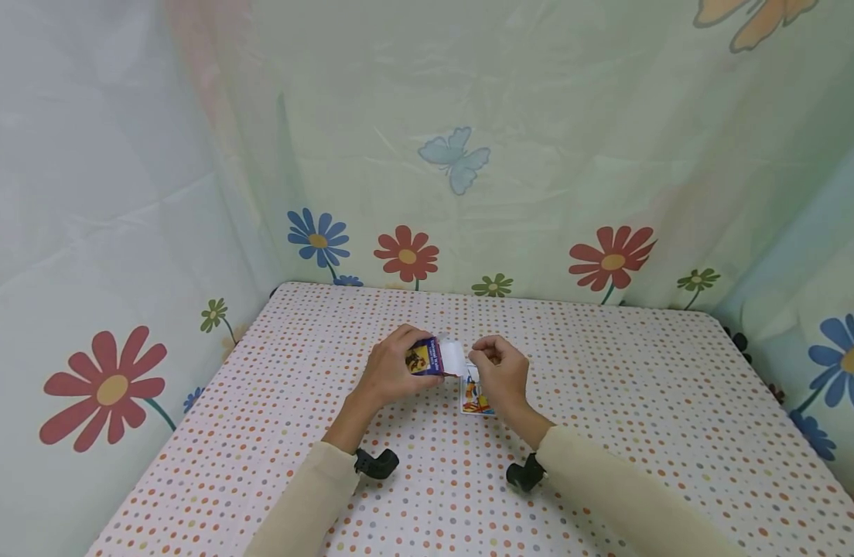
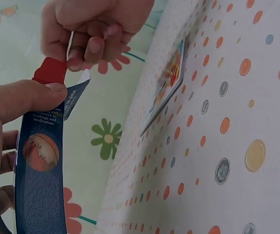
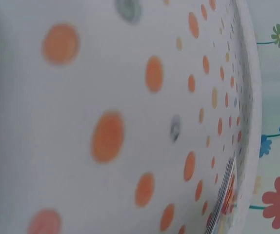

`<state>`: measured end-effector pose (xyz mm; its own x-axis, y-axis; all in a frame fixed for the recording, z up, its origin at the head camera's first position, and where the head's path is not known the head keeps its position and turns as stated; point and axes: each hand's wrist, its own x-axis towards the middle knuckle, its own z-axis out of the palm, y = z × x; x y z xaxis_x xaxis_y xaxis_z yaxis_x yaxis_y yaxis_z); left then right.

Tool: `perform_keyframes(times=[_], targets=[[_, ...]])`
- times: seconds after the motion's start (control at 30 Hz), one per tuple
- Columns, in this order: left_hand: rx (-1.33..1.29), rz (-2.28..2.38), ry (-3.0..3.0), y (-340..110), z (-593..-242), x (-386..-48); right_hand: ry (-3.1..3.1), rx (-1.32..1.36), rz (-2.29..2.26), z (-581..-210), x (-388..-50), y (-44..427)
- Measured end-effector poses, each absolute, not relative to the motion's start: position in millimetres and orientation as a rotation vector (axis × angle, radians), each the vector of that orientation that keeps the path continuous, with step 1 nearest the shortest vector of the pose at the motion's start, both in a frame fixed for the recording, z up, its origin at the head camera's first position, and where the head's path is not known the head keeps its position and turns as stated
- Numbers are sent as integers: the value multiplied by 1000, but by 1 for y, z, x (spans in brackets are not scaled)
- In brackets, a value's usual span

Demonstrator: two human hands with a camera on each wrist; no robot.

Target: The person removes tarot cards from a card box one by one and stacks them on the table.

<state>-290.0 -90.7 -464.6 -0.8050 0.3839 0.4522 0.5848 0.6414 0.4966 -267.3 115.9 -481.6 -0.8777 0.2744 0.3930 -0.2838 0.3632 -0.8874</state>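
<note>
My left hand grips a small purple-and-blue card box with a picture and printing on it. Its white end flap stands open toward the right. In the left wrist view the box's narrow blue side shows a round face picture, and a red tab lies by the thumb. Close to that opened end is my right hand, fingers curled; whether they pinch anything is unclear. Beneath the right hand, a thin stack of colourful picture cards lies on the table, partly covered from above.
The table wears a white cloth with coloured dots. Behind it hangs a pale curtain printed with flowers and butterflies, and similar sheets close off both sides. A black wrist camera sits on the left wrist, another on the right.
</note>
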Motion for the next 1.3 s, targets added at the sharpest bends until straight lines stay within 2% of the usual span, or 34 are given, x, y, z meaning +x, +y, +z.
perform_keyframes(times=[0.4,1.3], targets=[[-787,-926,-2554,-91,-465,-290,-2163,133,1655,-480,-264,102],[-804,-912,-2541,-91,-465,-289,-2221,43,1821,-489,-266,89]])
